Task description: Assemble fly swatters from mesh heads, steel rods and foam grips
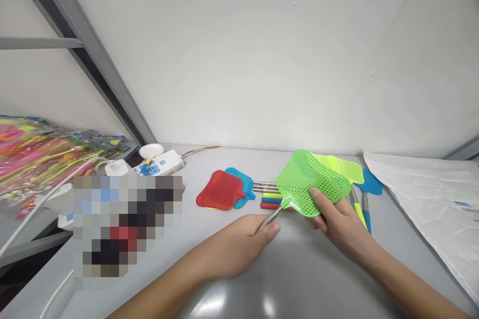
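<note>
My left hand (239,246) is closed around the metal rod of a green fly swatter (309,184). A sliver of green shows under that wrist; the rest of the handle is hidden. My right hand (337,217) pinches the swatter's mesh head, thumb on top and fingers behind. To the left lie a red swatter head (220,192) and a blue swatter head (239,182), overlapping on the table. Metal rods with yellow, blue and red handles (271,200) lie partly behind the green head. Past my right hand are a yellow swatter (342,167) and a blue swatter (370,183).
A white power strip (166,162) with plugs and a round white object (151,150) sit at the table's back left. Bagged colourful items (48,159) fill a surface further left. Part of the left side is pixelated. A white plastic sheet (430,199) covers the right side.
</note>
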Action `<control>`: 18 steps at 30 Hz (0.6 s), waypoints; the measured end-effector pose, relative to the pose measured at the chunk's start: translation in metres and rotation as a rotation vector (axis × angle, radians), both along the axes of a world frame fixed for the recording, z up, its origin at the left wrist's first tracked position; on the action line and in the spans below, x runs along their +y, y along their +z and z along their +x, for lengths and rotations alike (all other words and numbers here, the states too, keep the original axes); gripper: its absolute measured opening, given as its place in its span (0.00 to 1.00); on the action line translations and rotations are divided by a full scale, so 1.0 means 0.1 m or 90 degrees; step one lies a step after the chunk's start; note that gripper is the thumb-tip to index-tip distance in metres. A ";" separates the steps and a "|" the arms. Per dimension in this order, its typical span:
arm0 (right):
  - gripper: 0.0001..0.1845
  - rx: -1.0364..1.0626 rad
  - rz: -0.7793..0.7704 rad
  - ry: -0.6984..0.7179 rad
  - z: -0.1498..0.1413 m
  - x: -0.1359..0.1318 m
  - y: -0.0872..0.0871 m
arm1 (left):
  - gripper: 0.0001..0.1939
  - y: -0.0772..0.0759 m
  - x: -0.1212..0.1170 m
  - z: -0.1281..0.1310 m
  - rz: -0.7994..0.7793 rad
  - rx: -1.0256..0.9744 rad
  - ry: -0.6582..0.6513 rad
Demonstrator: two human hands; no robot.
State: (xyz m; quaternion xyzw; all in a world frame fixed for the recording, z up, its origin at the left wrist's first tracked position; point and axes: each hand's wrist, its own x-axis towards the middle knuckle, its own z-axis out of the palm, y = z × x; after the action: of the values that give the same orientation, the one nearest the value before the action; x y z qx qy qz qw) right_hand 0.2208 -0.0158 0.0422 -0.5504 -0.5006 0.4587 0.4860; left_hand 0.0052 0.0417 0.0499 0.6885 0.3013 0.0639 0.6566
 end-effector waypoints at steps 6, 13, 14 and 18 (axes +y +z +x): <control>0.30 -0.010 -0.015 0.002 -0.02 0.01 0.05 | 0.25 0.05 -0.05 0.03 0.048 -0.023 0.027; 0.32 -0.099 -0.019 0.061 -0.08 -0.09 0.03 | 0.21 0.00 0.00 0.02 -0.116 0.003 -0.039; 0.32 -0.105 -0.014 0.062 -0.09 -0.11 0.03 | 0.20 -0.01 0.00 0.02 -0.144 -0.020 -0.059; 0.32 -0.091 -0.041 0.081 -0.12 -0.12 0.00 | 0.20 -0.05 -0.01 0.06 -0.256 -0.116 -0.068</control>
State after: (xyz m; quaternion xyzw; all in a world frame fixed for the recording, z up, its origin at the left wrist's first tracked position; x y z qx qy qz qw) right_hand 0.2092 -0.0278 0.0423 -0.5641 -0.5530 0.4637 0.4012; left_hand 0.0112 0.0407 0.0448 0.5502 0.2105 0.0296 0.8075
